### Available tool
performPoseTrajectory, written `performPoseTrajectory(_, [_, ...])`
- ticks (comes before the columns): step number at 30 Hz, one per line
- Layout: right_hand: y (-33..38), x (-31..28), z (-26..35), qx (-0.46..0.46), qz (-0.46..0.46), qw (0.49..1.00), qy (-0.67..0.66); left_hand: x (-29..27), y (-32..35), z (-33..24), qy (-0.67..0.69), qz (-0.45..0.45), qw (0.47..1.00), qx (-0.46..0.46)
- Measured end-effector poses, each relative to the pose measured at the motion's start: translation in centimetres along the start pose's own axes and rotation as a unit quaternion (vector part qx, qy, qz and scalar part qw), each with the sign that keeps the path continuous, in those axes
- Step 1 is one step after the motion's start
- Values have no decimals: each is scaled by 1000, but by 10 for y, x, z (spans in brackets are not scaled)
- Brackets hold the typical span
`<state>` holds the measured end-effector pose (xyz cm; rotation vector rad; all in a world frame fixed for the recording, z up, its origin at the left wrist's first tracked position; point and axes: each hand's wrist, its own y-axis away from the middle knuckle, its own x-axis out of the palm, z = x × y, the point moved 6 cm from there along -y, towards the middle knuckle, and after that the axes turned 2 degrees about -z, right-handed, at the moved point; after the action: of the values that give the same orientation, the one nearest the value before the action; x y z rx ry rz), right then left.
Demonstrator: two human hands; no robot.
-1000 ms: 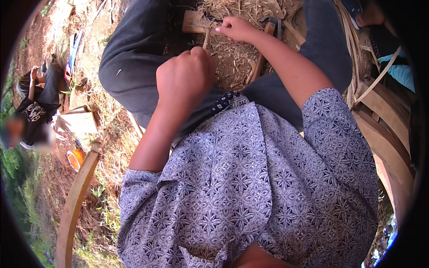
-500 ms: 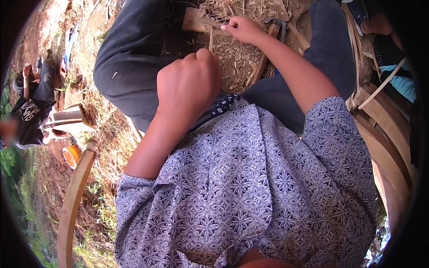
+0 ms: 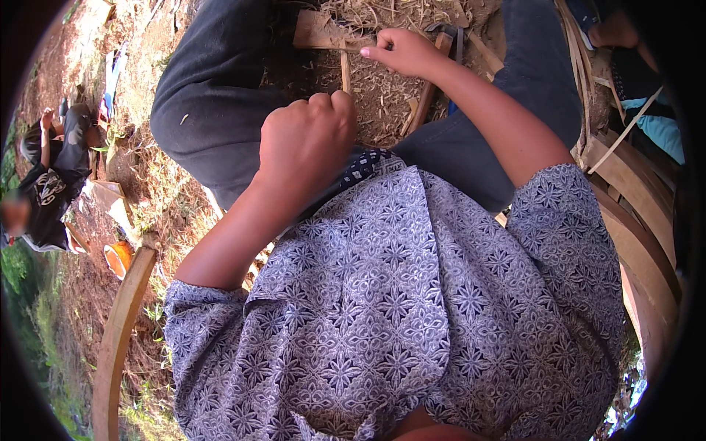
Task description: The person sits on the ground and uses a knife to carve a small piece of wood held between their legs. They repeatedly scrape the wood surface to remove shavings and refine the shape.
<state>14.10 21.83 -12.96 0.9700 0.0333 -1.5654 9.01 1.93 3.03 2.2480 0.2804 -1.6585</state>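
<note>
- Since the earlier frames the view has tipped a bit lower and leftward; left hand (image 3: 309, 143) has stayed a raised fist near the middle, right hand (image 3: 404, 53) still at the wood at the top edge.
- Blue-grey patterned short-sleeved shirt (image 3: 412, 309) fills the lower half, worn by the person.
- Dark trousers (image 3: 213, 95) over both bent legs, knees spread, framing a patch of ground covered in dry straw and wood shavings (image 3: 382, 95).
- Curved pale wooden hoop strip (image 3: 121, 331) runs up the lower left, resting on the dirt.
- Stack of bent wooden strips (image 3: 632, 220) curves down the right edge.
- Another person in a dark printed top (image 3: 51, 184) sits at far left on the red dirt, well apart.
- Left hand: fingers curled shut into a tight fist, knuckles up; cannot tell what, if anything, is inside it. It hangs over the left thigh, just below the thin stick.
- Right hand: fingers pinched closed on the end of a flat rough brown wooden piece (image 3: 323, 33), which lies across the straw between the knees at the top of the view.
- Thin upright pale wooden stick (image 3: 345, 71) stands just below that flat piece, touching it, between the two hands.
- Dark-headed tool with a brown wooden handle (image 3: 430, 88) lies slanted on the straw, just under the right wrist.
- Small orange round container (image 3: 118, 259) on the dirt by the hoop's upper end.
</note>
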Motion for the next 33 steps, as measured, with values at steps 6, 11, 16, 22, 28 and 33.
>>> performPoseTrajectory(6, [-19, 7, -10, 37, -3, 994, 98, -1, 0, -6, -8, -10, 1000, 21])
performPoseTrajectory(11, [-36, 20, -27, 47, -24, 994, 92, -7, -6, -2, 13, -3, 1000, 5])
performPoseTrajectory(16, [-41, 17, -35, 77, -10, 995, 58, -11, -8, 9, 17, -19, 1000, -6])
performPoseTrajectory(22, [7, -4, 6, 37, 28, 999, -1, -1, -4, 18, 12, -7, 1000, -21])
performPoseTrajectory(28, [-9, 4, -4, -3, -15, 998, 56, 4, -4, 13, 24, -3, 1000, -15])
performPoseTrajectory(33, [-18, 13, -11, 63, -17, 994, 87, -4, -8, 8, 33, -7, 999, -30])
